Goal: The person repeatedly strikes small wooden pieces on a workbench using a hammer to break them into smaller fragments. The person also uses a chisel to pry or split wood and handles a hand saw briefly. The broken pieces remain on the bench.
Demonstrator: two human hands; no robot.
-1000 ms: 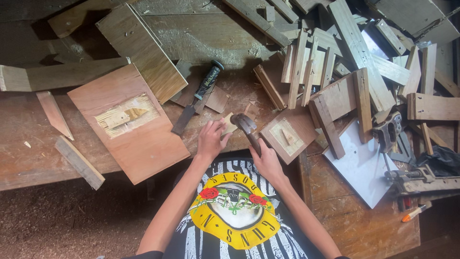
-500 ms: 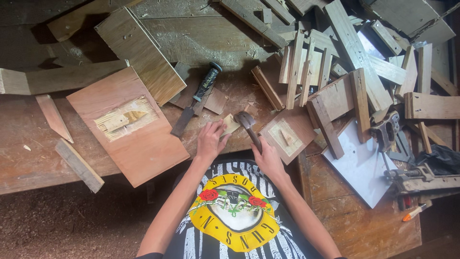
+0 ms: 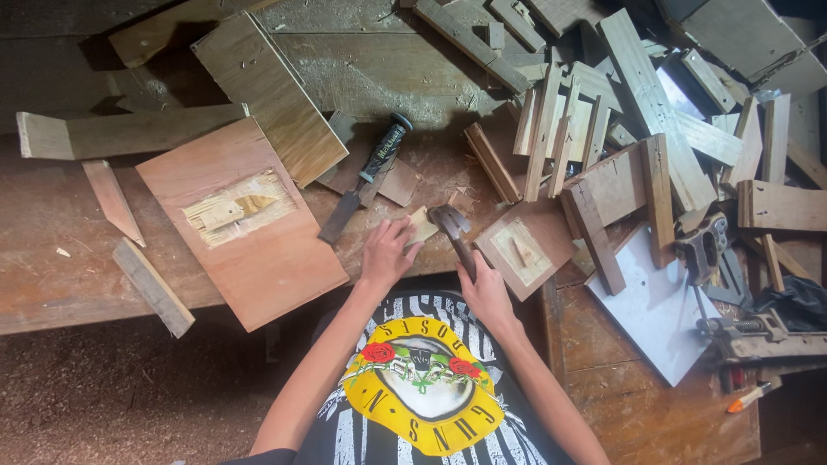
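1 hammer in right hand, 1 wood chip under left hand

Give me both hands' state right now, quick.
Left hand: fingers resting on a small wood piece on the workbench, pinning it down.
Right hand: closed around the hammer handle.

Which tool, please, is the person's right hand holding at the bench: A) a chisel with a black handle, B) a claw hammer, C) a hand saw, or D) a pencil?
B: the right hand grips the handle of a claw hammer whose head sits beside the small wood piece under the left hand; the black-handled chisel lies untouched.
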